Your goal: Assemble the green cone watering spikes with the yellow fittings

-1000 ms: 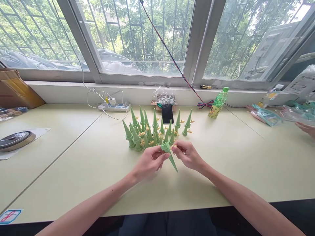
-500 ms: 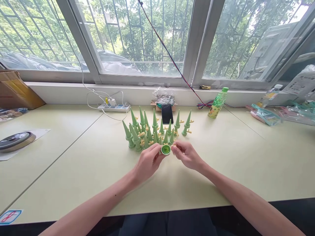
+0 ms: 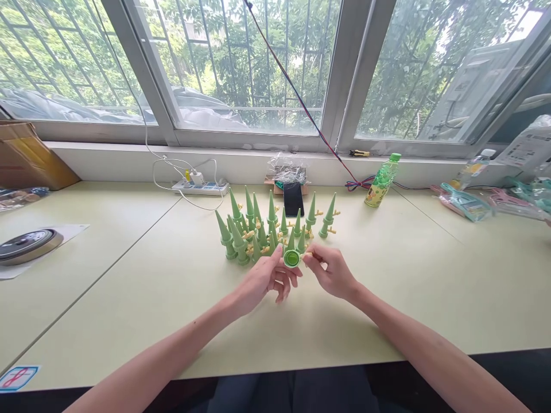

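A green plant watering spike (image 3: 292, 259) is tipped so that its round hollow end faces me. My right hand (image 3: 329, 269) pinches the small yellow valve at its side between thumb and fingers. Just left of the spike is my left hand (image 3: 269, 278), thumb raised and fingers apart below the rim. Its fingertips are close to the spike; whether they touch it I cannot tell. Behind both hands stand several more watering spikes (image 3: 240, 244), points up, many with yellow valves sticking out sideways.
Behind the spikes lies a black phone (image 3: 293, 199) near some clear plastic wrap (image 3: 287, 170). A green-capped bottle (image 3: 382, 180) stands to the right. At the back left is a power strip (image 3: 202, 187) with white cables. A tape roll (image 3: 30, 246) lies far left.
My left hand has loosened from the spike, its fingers and thumb now spread. My right hand keeps its pinch, and the spike's hollow end has turned slightly.
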A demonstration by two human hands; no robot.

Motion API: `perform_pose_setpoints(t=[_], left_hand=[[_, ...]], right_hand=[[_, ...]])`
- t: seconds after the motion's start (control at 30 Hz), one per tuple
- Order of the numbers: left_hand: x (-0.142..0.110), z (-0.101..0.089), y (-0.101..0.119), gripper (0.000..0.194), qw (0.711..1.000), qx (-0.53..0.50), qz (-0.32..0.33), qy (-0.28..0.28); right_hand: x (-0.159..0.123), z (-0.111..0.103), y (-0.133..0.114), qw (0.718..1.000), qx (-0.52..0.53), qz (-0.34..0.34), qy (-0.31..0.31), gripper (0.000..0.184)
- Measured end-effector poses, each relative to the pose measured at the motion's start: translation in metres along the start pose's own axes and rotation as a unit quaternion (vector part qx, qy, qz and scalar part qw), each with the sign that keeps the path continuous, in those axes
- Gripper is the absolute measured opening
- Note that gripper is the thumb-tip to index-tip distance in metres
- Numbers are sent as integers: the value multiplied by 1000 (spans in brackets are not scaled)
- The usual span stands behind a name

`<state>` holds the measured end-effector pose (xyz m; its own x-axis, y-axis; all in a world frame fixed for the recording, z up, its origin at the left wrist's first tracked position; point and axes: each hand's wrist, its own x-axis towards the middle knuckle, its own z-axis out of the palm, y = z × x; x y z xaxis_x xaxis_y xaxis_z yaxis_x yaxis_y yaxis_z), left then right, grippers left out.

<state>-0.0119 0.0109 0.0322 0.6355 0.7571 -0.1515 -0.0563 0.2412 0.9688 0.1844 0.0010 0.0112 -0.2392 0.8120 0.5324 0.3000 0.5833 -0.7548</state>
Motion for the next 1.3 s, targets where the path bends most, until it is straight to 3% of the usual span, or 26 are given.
perform_pose_setpoints(t=[0.43, 0.67, 0.83, 0.93, 1.1, 1.3], left_hand=[[1, -5, -2, 52, 999, -27, 8, -45], [-5, -5, 0, 38, 990, 117, 74, -17], [-6, 1, -4, 32, 960, 230, 149, 58], [-4, 1, -10, 24, 916, 316, 221, 113], [-2, -3, -17, 17, 849, 402, 312, 141], [-5, 4, -14, 16, 838, 405, 312, 193]], right_hand=[[0, 2, -2, 999, 26, 22, -37, 33], [2, 2, -1, 998, 28, 36, -33, 35], [1, 2, -1, 998, 31, 47, -35, 37], [1, 2, -1, 997, 30, 55, -38, 40], [2, 2, -4, 997, 30, 58, -45, 43], [1, 4, -5, 998, 25, 52, -16, 39]])
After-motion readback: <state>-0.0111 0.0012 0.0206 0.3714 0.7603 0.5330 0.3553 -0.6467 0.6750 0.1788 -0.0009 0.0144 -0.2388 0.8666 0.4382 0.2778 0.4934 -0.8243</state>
